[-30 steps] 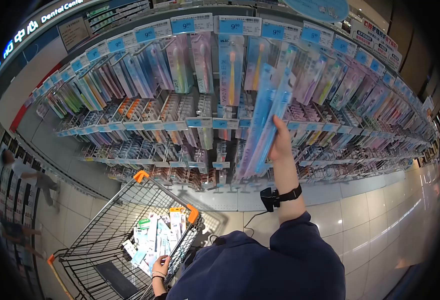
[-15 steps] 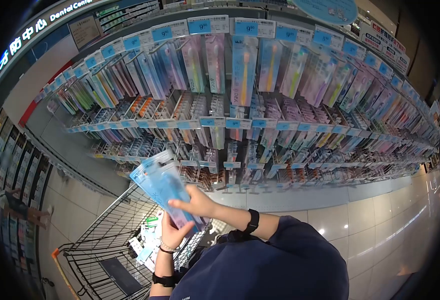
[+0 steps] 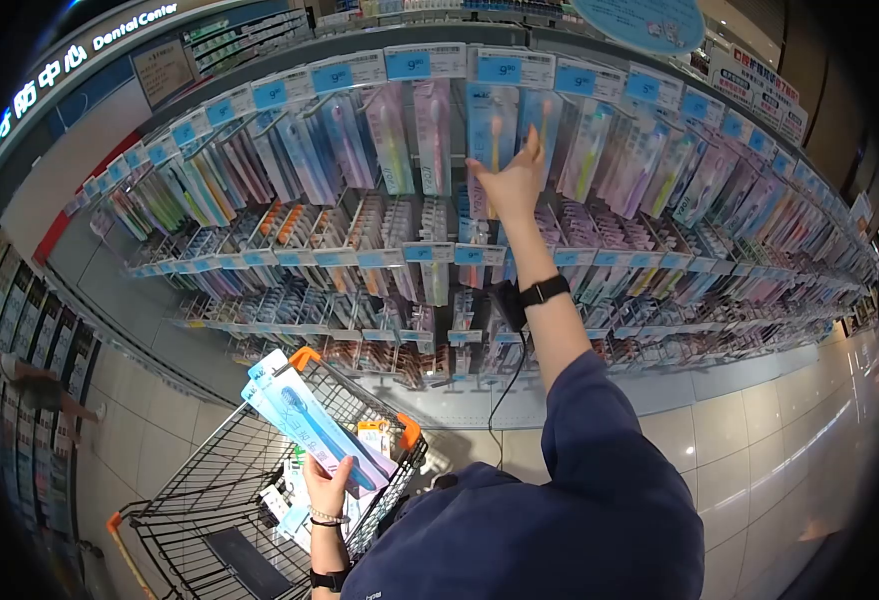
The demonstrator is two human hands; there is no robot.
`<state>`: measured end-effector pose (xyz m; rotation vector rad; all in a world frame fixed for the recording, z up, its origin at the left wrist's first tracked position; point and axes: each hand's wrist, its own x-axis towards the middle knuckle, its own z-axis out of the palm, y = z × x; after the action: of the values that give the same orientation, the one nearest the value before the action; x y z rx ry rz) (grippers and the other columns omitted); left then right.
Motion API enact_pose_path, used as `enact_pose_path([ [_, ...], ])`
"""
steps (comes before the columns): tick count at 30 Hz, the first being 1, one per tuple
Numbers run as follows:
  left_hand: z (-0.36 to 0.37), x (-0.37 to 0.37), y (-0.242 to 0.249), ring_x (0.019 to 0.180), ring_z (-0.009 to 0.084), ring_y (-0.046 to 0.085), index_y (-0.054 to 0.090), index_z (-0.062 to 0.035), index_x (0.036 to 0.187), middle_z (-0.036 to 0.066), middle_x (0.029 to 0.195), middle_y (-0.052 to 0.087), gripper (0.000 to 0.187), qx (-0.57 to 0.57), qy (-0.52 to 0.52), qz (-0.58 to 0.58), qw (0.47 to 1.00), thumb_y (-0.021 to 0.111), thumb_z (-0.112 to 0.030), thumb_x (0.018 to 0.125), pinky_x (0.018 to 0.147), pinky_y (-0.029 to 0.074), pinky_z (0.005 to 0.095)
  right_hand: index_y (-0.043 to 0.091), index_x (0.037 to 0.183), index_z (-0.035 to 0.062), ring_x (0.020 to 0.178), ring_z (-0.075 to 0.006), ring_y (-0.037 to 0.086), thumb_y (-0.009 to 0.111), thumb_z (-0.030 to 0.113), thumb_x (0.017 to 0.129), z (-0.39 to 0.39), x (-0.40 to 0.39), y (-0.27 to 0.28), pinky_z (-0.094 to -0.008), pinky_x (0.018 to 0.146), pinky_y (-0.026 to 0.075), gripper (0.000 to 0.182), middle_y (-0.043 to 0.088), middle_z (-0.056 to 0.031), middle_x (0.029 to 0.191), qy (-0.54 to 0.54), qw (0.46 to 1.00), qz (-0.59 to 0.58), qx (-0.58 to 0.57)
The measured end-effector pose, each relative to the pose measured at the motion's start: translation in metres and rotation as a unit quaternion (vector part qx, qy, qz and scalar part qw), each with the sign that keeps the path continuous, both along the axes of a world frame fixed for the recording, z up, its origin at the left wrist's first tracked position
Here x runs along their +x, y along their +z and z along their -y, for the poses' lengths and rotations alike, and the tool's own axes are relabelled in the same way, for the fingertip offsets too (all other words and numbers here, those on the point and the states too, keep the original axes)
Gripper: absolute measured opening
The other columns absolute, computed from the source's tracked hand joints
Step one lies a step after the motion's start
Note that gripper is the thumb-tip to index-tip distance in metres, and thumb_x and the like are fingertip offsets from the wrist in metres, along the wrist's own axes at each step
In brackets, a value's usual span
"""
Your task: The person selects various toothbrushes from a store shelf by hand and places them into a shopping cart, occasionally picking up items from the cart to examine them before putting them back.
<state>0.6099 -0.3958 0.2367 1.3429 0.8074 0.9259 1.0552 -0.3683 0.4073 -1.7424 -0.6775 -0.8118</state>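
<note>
Low over the shopping cart, my left hand is closed around the lower end of a few packaged toothbrushes. The front pack is pale blue, with a dark blue toothbrush inside, and leans up to the left. My right hand is raised to the top row of the rack. Its thumb and fingers are spread across a hanging toothbrush pack with an orange-yellow toothbrush, the thumb near the pack's left edge. Part of that pack's lower end is hidden behind the hand.
The wire shopping cart stands at the lower left, with orange corners and several packaged goods inside. Rows of hanging toothbrush packs fill the curved display, under blue-and-white price tags. Tiled floor runs along the right.
My right hand has left the packs held by my left hand and reached up to the rack's top row. My left hand keeps the packs, now slightly lower and further left.
</note>
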Motion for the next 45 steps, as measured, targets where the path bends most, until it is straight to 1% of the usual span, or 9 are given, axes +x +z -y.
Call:
enact_pose_path([
  [6, 0.006, 0.001, -0.004, 0.080, 0.0126, 0.056, 0.043, 0.0005, 0.108, 0.007, 0.092, 0.057, 0.042, -0.016, -0.013, -0.003, 1.000, 0.065, -0.002, 0.071, 0.072, 0.046, 0.0255, 0.053, 0.101, -0.0027, 0.079, -0.0233, 0.059, 0.075, 0.018, 0.059, 0.009, 0.027, -0.001, -0.0304, 0.068, 0.045, 0.052, 0.061, -0.0123, 0.086, 0.208, 0.972, -0.102, 0.023],
  [9, 0.011, 0.000, -0.008, 0.080, 0.0127, 0.056, 0.044, 0.0006, 0.107, 0.007, 0.092, 0.057, 0.041, -0.032, -0.019, 0.004, 0.999, 0.065, -0.002, 0.071, 0.072, 0.046, 0.0257, 0.057, 0.095, -0.0023, 0.076, -0.0173, 0.058, 0.073, 0.018, 0.062, 0.025, 0.039, -0.004, -0.0287, 0.068, 0.045, 0.042, 0.061, -0.0093, 0.084, 0.356, 0.911, -0.205, 0.015],
  [19, 0.015, 0.005, -0.007, 0.081, 0.0131, 0.057, 0.044, 0.0009, 0.105, 0.008, 0.092, 0.057, 0.041, -0.048, -0.049, -0.002, 0.998, 0.065, -0.002, 0.071, 0.072, 0.047, 0.0261, 0.049, 0.107, -0.0057, 0.085, -0.0169, 0.055, 0.068, 0.021, 0.071, 0.028, 0.039, -0.006, -0.0291, 0.074, 0.044, 0.049, 0.057, -0.0108, 0.096, 0.472, 0.849, -0.235, 0.022],
  [23, 0.015, 0.003, -0.011, 0.081, 0.0131, 0.057, 0.044, 0.0007, 0.105, 0.008, 0.092, 0.057, 0.041, -0.043, -0.046, -0.001, 0.998, 0.065, -0.002, 0.071, 0.072, 0.047, 0.0260, 0.052, 0.107, -0.0022, 0.095, -0.0205, 0.051, 0.070, 0.022, 0.068, 0.013, 0.049, -0.019, -0.0320, 0.080, 0.042, 0.049, 0.052, -0.0136, 0.105, 0.441, 0.870, -0.217, 0.046],
  [25, 0.017, 0.004, -0.009, 0.080, 0.0129, 0.057, 0.044, 0.0009, 0.105, 0.007, 0.091, 0.058, 0.041, -0.050, -0.041, 0.009, 0.998, 0.065, -0.002, 0.071, 0.072, 0.047, 0.0258, 0.056, 0.105, 0.0024, 0.106, -0.0269, 0.044, 0.072, 0.024, 0.064, 0.004, 0.055, -0.025, -0.0357, 0.085, 0.039, 0.049, 0.043, -0.0162, 0.115, 0.239, 0.966, -0.076, -0.058],
  [28, 0.016, 0.003, -0.008, 0.080, 0.0128, 0.057, 0.044, 0.0009, 0.105, 0.007, 0.091, 0.058, 0.041, -0.040, -0.042, 0.004, 0.998, 0.066, -0.002, 0.071, 0.072, 0.046, 0.0257, 0.059, 0.102, 0.0055, 0.112, -0.0330, 0.037, 0.072, 0.027, 0.059, 0.008, 0.018, -0.009, -0.0383, 0.088, 0.036, 0.050, 0.036, -0.0185, 0.121, 0.018, 0.996, 0.066, -0.052],
  [32, 0.018, 0.002, -0.008, 0.080, 0.0129, 0.056, 0.044, 0.0010, 0.106, 0.007, 0.091, 0.058, 0.042, -0.050, -0.047, -0.006, 0.998, 0.066, -0.001, 0.071, 0.072, 0.046, 0.0257, 0.056, 0.103, 0.0012, 0.117, -0.0307, 0.034, 0.073, 0.024, 0.059, -0.006, 0.029, -0.011, -0.0404, 0.092, 0.034, 0.052, 0.028, -0.0148, 0.129, 0.059, 0.995, 0.072, 0.029],
  [38, 0.019, -0.001, -0.010, 0.080, 0.0128, 0.056, 0.044, 0.0015, 0.107, 0.007, 0.092, 0.057, 0.042, -0.030, -0.048, -0.021, 0.998, 0.066, -0.002, 0.071, 0.073, 0.046, 0.0258, 0.052, 0.099, 0.0010, 0.096, -0.0297, 0.052, 0.073, 0.016, 0.057, -0.023, 0.028, -0.001, -0.0347, 0.080, 0.043, 0.050, 0.052, -0.0179, 0.102, 0.151, 0.988, 0.039, 0.022],
  [45, 0.023, 0.001, -0.008, 0.080, 0.0125, 0.056, 0.045, 0.0017, 0.106, 0.007, 0.091, 0.057, 0.041, -0.032, -0.049, -0.025, 0.998, 0.066, -0.002, 0.071, 0.072, 0.046, 0.0258, 0.042, 0.104, -0.0006, 0.090, -0.0306, 0.055, 0.071, 0.010, 0.059, -0.027, 0.013, -0.009, -0.0333, 0.075, 0.043, 0.055, 0.053, -0.0171, 0.098, 0.242, 0.954, -0.054, 0.168],
])
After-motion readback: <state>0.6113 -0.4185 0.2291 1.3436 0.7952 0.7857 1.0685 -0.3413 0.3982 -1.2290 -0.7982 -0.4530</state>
